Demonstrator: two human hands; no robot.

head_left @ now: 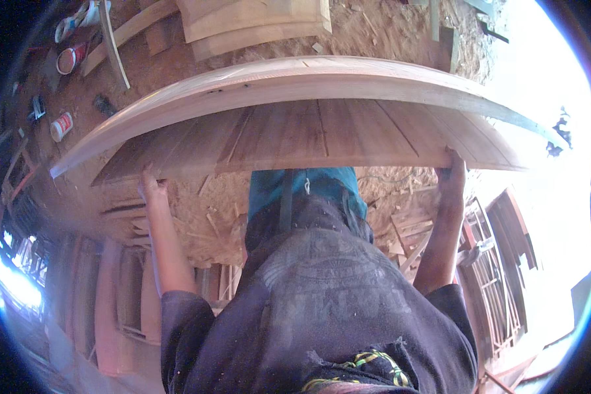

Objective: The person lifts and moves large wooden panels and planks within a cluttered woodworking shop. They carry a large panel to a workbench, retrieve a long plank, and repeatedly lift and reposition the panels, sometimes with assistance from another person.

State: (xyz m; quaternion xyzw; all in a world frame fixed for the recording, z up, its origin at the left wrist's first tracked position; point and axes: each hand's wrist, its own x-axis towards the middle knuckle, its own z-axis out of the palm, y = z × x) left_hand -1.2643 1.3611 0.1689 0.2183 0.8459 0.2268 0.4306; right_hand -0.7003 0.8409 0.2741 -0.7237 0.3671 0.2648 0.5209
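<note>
Wooden plank panel (282,134) spans before the torso (335,282), its near edge gripped by left hand (152,184) and right hand (452,169), fingers partly hidden; if 1 grip slips, it could tilt and drop.

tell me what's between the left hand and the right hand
In the head view, the slatted wooden panel spans from the left hand to the right hand, with a teal garment showing below its near edge.

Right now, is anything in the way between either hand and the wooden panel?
Nothing visible is. The left hand and the right hand both grip the near edge of the wooden panel directly.
</note>
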